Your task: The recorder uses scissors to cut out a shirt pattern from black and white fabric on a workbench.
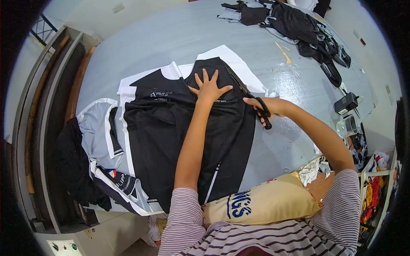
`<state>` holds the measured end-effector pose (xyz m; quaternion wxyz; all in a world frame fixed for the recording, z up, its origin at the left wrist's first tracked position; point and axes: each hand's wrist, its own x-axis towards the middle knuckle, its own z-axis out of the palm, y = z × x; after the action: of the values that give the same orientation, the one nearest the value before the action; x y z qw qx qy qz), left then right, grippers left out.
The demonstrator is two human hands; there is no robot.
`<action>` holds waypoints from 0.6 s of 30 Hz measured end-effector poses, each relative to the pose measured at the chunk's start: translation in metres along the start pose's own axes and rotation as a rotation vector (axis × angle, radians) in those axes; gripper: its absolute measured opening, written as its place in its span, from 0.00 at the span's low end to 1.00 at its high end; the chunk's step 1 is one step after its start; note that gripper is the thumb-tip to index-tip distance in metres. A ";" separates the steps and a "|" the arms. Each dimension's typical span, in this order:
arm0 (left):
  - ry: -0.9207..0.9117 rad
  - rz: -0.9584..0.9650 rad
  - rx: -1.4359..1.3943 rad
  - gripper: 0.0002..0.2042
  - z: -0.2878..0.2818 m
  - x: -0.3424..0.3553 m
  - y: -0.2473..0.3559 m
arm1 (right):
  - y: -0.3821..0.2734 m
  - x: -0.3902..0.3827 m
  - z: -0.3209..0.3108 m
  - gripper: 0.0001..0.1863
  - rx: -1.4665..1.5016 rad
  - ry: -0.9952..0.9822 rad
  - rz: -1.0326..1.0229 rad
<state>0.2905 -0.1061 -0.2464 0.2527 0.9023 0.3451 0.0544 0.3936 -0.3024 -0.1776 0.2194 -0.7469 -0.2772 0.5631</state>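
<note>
Blade tips [231, 73] fade into one black jersey panel [156, 123]; the right hand's grip [276, 106] holds one pair of scissors [246, 91], the left hand [208, 90] lies splayed open

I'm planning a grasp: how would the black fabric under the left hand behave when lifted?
The black fabric would probably sag and fold, given its soft wrinkles. It is likely light for its size, lying thin and nearly flat.

One head-worn fisheye, upright. Looks steeply down from above and behind left grip [208, 89] and right grip [276, 106], fairly near; wide field takes in surface [145, 47] around and beyond both.
</note>
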 end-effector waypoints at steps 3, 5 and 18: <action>-0.008 -0.007 0.010 0.48 -0.001 0.000 0.000 | -0.009 0.002 0.000 0.36 0.008 -0.016 0.012; -0.025 -0.008 -0.005 0.48 -0.001 0.000 0.000 | -0.012 0.003 0.003 0.34 0.073 0.056 -0.014; 0.005 -0.006 -0.024 0.48 0.002 0.001 0.000 | -0.013 0.009 0.009 0.33 0.087 0.111 -0.092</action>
<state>0.2917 -0.1061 -0.2484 0.2626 0.8981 0.3477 0.0599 0.3847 -0.2864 -0.1786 0.2923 -0.7531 -0.2740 0.5218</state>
